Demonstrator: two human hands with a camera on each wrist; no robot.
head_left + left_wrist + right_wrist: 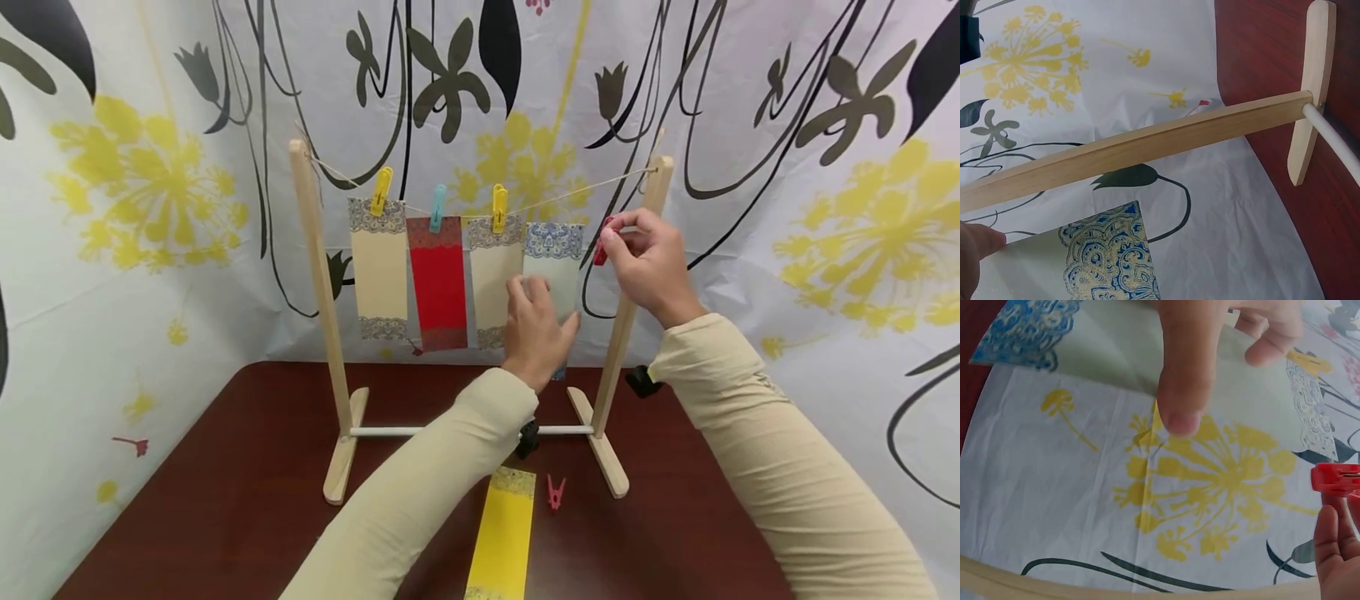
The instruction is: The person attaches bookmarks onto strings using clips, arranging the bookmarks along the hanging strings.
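My left hand [536,333] holds a pale card [555,271] with blue patterned ends up at the line, at the right of the hanging cards. Its thumb [985,240] shows at the card's edge in the left wrist view. Just right of that card's top, my right hand [652,260] pinches a red clothespin [602,242] between thumb and fingers. In the right wrist view the red clothespin [1335,479] is beside the card's patterned top. A string [585,190] runs between two wooden posts, sagging in the middle.
Yellow [381,192], blue [437,208] and yellow [499,208] clothespins hold a cream card [381,275], a red card [440,283] and another cream card [491,279]. A yellow card [502,533] and a red clothespin [555,492] lie on the dark table [240,467]. The rack has wooden feet [341,467].
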